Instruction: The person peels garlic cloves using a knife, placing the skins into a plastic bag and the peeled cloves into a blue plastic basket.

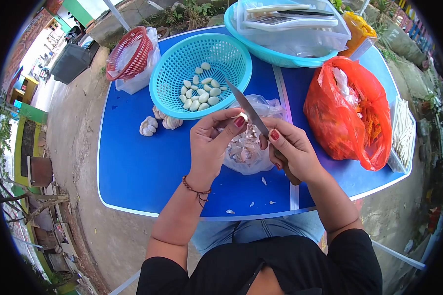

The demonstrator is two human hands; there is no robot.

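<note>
My left hand (212, 140) pinches a small pale garlic clove (244, 117), mostly hidden behind the thumb. In my right hand (294, 150) is a knife (249, 110), gripped by its brown handle, its blade pointing up and to the left beside the clove. Below both hands lies a clear plastic bag (241, 160) with garlic skins in it. Behind my left hand, a turquoise basket (170, 64) holds several peeled white cloves (203, 93). Whole garlic bulbs (148, 126) rest on the table left of my left hand.
On the blue table (138, 172) a red plastic bag (325, 118) with orange contents stands at right, next to a box of white sticks (402, 130). A turquoise basin (275, 60) holding clear containers is at the back. A small red basket (142, 56) sits back left.
</note>
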